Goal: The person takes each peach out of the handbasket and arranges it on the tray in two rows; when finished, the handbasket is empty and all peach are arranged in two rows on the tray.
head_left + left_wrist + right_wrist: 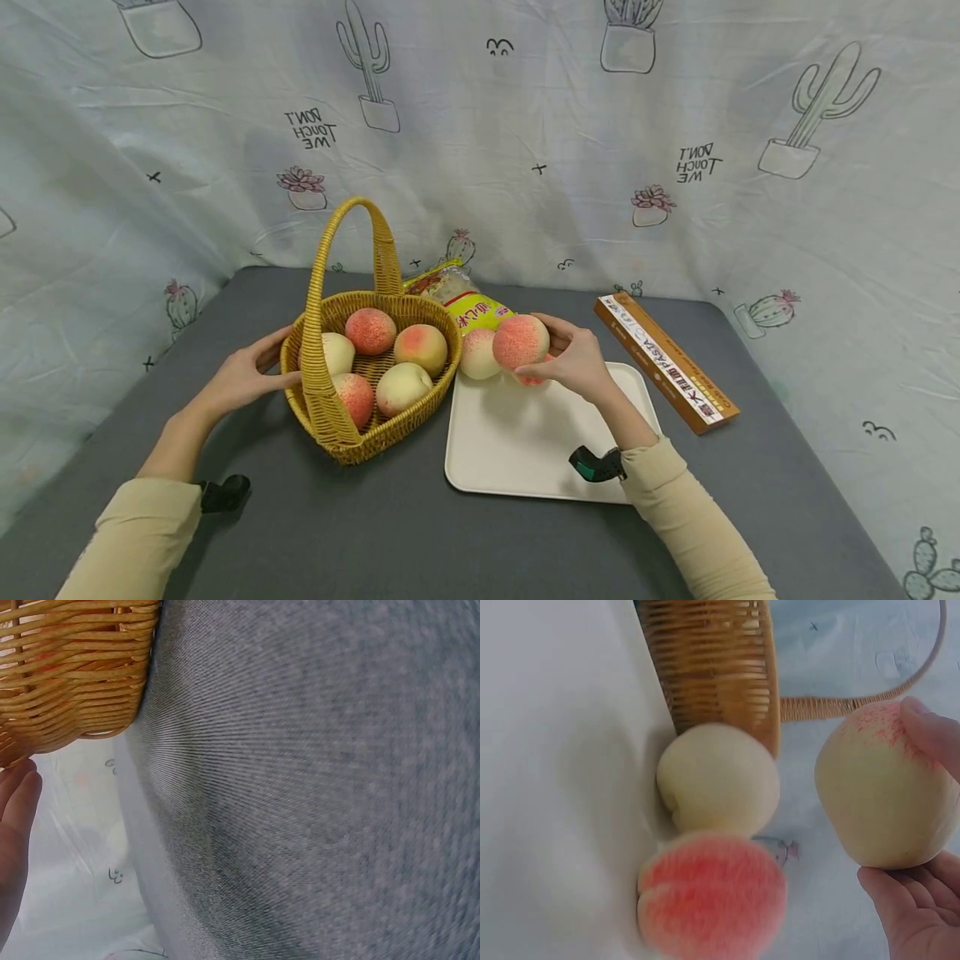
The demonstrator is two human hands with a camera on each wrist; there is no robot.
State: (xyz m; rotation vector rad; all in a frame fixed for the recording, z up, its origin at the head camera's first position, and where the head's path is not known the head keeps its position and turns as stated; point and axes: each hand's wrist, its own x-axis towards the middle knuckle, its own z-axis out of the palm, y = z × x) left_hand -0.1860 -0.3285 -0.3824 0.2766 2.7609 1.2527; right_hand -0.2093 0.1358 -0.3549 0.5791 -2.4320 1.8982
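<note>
My right hand holds a peach between thumb and fingers, up over the back of the white tray. In the right wrist view this peach is pale yellow with a red-speckled top. Below it on the tray lie a pale peach and a red peach, side by side; the held peach partly hides the red one in the head view. My left hand rests against the left side of the wicker basket, fingers extended and touching its wall. Several peaches sit inside the basket.
The basket's tall arched handle rises over its left part. Behind the tray lies a yellow, partly clear food bag. A long brown pasta box lies right of the tray on the grey table. A printed cloth hangs behind.
</note>
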